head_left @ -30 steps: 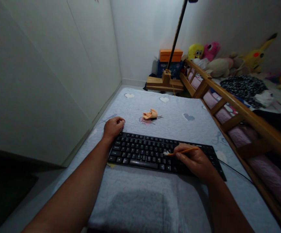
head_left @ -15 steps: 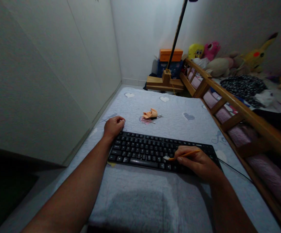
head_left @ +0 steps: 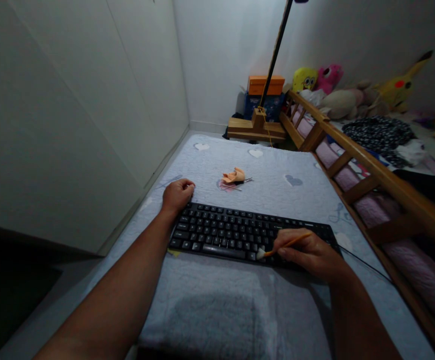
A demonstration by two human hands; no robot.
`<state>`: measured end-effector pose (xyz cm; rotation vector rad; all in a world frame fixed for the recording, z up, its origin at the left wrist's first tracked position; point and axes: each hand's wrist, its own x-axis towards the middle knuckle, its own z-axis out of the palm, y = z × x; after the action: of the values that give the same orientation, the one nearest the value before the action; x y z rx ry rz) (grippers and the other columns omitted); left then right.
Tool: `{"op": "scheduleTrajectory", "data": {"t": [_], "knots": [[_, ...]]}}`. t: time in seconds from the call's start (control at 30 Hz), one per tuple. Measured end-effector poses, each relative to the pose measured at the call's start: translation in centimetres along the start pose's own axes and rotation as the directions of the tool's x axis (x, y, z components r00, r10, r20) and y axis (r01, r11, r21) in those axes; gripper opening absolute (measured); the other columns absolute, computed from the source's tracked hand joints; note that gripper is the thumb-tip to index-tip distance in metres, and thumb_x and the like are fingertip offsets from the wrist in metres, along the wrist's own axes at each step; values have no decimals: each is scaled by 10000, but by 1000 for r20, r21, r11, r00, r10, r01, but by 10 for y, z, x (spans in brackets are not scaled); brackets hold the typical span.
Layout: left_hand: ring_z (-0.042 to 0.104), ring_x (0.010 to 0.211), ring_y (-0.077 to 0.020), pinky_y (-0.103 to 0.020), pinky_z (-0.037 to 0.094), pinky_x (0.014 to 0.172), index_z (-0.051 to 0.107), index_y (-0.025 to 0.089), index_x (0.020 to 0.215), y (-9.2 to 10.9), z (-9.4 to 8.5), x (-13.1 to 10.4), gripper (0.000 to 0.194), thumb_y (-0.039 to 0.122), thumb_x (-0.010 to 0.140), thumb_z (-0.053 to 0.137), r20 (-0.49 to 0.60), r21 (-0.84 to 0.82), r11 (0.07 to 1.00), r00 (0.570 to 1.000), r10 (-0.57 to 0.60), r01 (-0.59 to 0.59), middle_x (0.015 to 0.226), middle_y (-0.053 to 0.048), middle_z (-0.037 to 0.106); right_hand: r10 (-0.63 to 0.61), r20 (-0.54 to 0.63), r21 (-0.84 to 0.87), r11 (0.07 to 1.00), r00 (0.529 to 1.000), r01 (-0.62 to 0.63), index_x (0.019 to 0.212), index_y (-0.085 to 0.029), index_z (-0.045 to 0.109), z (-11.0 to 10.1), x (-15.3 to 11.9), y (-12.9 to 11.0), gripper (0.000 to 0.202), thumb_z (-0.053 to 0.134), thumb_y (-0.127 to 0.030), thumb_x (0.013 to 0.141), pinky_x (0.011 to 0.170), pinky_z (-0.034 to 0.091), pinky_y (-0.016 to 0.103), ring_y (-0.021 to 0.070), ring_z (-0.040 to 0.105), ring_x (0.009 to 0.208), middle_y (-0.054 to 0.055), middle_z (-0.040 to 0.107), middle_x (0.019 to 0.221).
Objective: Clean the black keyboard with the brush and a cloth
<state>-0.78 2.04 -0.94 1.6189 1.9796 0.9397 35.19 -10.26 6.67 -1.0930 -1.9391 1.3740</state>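
A black keyboard (head_left: pixel 225 232) lies on a quilted pale blue cover. My right hand (head_left: pixel 307 252) is closed around a small brush with an orange handle (head_left: pixel 296 241); its white bristles touch the keys near the right end of the space bar. My left hand (head_left: pixel 177 195) rests at the keyboard's far left corner, fingers curled into a loose fist with nothing visible in it. Beyond the keyboard lies a crumpled orange cloth (head_left: pixel 234 175), with thin metal-looking tools (head_left: pixel 248 180) and a thin pale stick beside it.
On the right runs a wooden bed rail (head_left: pixel 375 160), with plush toys and clothes behind it. A pale cabinet wall (head_left: pixel 89 100) stands at left. A wooden stand (head_left: pixel 257 127) with a black pole and an orange box (head_left: pixel 266 85) are at the back. The keyboard's cable (head_left: pixel 367 265) trails right.
My right hand has moved the brush slightly down, from the lower letter keys to the bottom key row beside the space bar. My left hand stays at the corner.
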Motion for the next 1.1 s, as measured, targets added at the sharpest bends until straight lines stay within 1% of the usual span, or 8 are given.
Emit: {"op": "scheduleTrajectory", "data": {"t": [0.17, 0.27, 0.37, 0.47, 0.6, 0.7, 0.9, 1.1], "knots": [[642, 713, -212, -297, 446, 660, 750, 188, 889, -1, 1, 1, 345, 414, 768, 520, 2, -1, 1000, 1000, -2, 2, 720, -44, 715, 30, 30, 71, 997, 999, -32, 771, -177, 738, 0, -1, 1, 310, 675, -459, 885, 536, 449, 239, 132, 543, 593, 16, 604, 662], [644, 721, -216, -301, 446, 661, 753, 186, 891, 0, 0, 1, 343, 409, 769, 522, 0, 8, 1000, 1000, 2, -2, 730, -48, 719, 18, -163, 77, 997, 987, -5, 813, -192, 739, 3, 0, 4, 290, 683, -470, 875, 546, 470, 249, 140, 562, 603, 10, 616, 674], [648, 727, -215, -302, 445, 664, 753, 189, 891, -1, 0, 1, 339, 408, 775, 521, 2, 7, 1000, 1000, 4, -4, 735, -48, 720, -32, -397, 0, 999, 917, 35, 904, -209, 752, 8, 5, 9, 258, 648, -445, 906, 589, 502, 269, 154, 601, 640, 21, 669, 741], [649, 744, -219, -304, 450, 674, 755, 195, 892, -2, 1, 2, 335, 405, 771, 524, -5, 10, 1000, 1000, 6, -6, 745, -49, 723, -108, -495, -120, 991, 862, 55, 992, -223, 753, 15, 11, 14, 246, 605, -412, 940, 677, 539, 304, 179, 650, 730, 48, 723, 876], [650, 762, -223, -307, 457, 687, 761, 201, 900, -3, 1, 2, 337, 400, 770, 522, -3, 20, 1000, 1000, 7, -7, 756, -49, 727, -226, -464, -289, 953, 856, 94, 1021, -231, 741, 25, 20, 19, 229, 578, -381, 962, 850, 543, 365, 219, 685, 904, 67, 741, 986], [650, 766, -224, -304, 458, 685, 761, 200, 902, -3, 1, 2, 342, 411, 771, 525, -1, 20, 1000, 1000, 7, -7, 757, -51, 726, -253, -411, -343, 933, 876, 108, 1043, -233, 731, 30, 25, 23, 224, 552, -351, 978, 885, 532, 373, 225, 686, 958, 74, 742, 1015], [653, 776, -227, -302, 453, 676, 758, 189, 904, -4, 2, 2, 347, 410, 772, 525, -4, 9, 1000, 1000, 12, -12, 774, -60, 724, -234, -361, -382, 920, 903, 86, 971, -221, 721, 29, 21, 19, 183, 552, -290, 960, 806, 517, 334, 208, 680, 864, 52, 727, 914], [651, 780, -221, -301, 455, 692, 757, 190, 904, -1, 0, 0, 342, 404, 777, 521, 3, 19, 1000, 1000, 9, -9, 792, -58, 728, -181, -362, -281, 956, 914, 78, 833, -204, 696, 24, 14, 10, 179, 560, -281, 922, 673, 498, 293, 186, 645, 719, 22, 674, 753]]}}
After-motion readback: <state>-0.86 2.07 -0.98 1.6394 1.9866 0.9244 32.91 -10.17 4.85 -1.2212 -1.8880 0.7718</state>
